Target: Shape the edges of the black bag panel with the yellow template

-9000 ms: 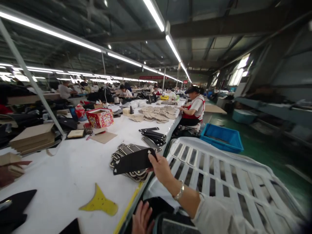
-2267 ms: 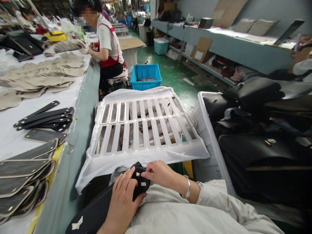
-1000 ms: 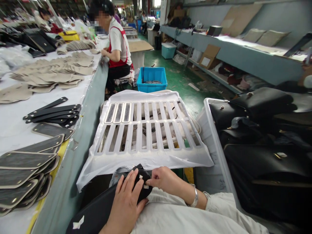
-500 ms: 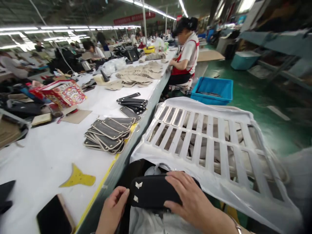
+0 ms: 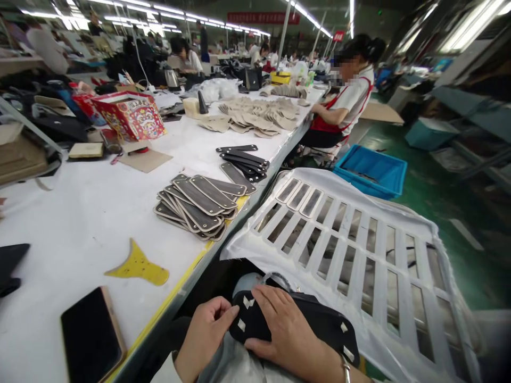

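A long black panel [image 5: 325, 319] with rounded ends lies over my lap. Small whitish tabs stick up near both its ends. My left hand [image 5: 209, 330] has thumb and index finger pinched at the panel's left edge; exactly what sits between the tips is hard to see. Flat across the panel rests my right hand [image 5: 285, 330], fingers stretched towards the upper edge and thumb apart near the lower edge. It hides part of the panel's middle.
A stack of grey panels with pale borders [image 5: 195, 205] lies on the white table [image 5: 80, 213], with black strips [image 5: 243, 162], a yellow template [image 5: 139, 266] and a phone [image 5: 91, 335]. A slotted white rack [image 5: 331, 229] stands at right. Beyond are a blue crate [image 5: 371, 170] and a seated co-worker [image 5: 347, 101].
The view has turned left, so the scene sits further right. My right hand has slid leftward along the panel, baring its right-end tabs. My left hand stays at the left end.
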`<action>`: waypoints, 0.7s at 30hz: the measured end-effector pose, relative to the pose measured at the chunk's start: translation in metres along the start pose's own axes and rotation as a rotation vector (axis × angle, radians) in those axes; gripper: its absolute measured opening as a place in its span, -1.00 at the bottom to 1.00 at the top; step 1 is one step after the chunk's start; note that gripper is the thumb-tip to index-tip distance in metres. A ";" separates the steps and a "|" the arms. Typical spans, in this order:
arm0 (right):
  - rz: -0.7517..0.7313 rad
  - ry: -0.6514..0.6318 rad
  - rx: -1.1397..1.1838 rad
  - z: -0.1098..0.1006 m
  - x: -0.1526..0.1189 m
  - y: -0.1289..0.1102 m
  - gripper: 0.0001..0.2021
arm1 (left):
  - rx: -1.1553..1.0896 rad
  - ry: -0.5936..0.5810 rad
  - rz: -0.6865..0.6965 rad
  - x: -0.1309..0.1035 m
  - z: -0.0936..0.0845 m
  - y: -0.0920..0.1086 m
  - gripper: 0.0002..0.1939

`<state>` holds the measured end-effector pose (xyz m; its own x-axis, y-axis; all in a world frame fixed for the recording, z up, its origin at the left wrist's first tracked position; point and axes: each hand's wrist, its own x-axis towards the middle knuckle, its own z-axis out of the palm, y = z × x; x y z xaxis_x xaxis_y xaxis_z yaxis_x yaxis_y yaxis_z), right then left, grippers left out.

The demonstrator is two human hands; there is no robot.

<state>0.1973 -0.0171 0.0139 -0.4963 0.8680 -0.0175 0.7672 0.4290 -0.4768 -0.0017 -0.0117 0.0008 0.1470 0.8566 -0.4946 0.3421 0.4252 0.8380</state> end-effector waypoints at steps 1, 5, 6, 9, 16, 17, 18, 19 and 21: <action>0.010 -0.004 0.003 -0.001 0.001 -0.001 -0.23 | 0.007 0.002 0.004 0.000 -0.001 0.002 -0.61; 0.018 -0.026 0.018 -0.003 0.003 -0.002 -0.25 | 0.052 -0.009 0.031 0.002 -0.004 0.010 -0.64; 0.012 -0.030 0.022 -0.003 0.003 -0.001 -0.25 | 0.064 -0.014 0.037 0.002 -0.005 0.011 -0.66; 0.000 -0.032 0.026 -0.002 0.003 0.002 -0.24 | 0.091 -0.022 0.060 0.004 -0.008 0.012 -0.67; -0.026 -0.034 0.023 0.001 0.001 0.010 -0.22 | 0.156 -0.062 0.099 0.008 -0.011 0.016 -0.71; -0.027 -0.036 0.023 0.001 0.001 0.010 -0.21 | 0.173 -0.062 0.106 0.008 -0.012 0.016 -0.71; -0.027 -0.037 0.023 0.001 0.001 0.010 -0.20 | 0.189 -0.062 0.114 0.009 -0.012 0.017 -0.72; -0.026 -0.039 0.026 0.001 0.001 0.010 -0.21 | 0.204 -0.064 0.120 0.009 -0.012 0.018 -0.73; -0.028 -0.038 0.033 0.000 0.002 0.010 -0.22 | 0.226 -0.068 0.132 0.009 -0.013 0.019 -0.74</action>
<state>0.2038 -0.0110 0.0088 -0.5330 0.8453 -0.0372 0.7394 0.4440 -0.5061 -0.0060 0.0075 0.0150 0.2635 0.8752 -0.4056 0.5132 0.2288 0.8272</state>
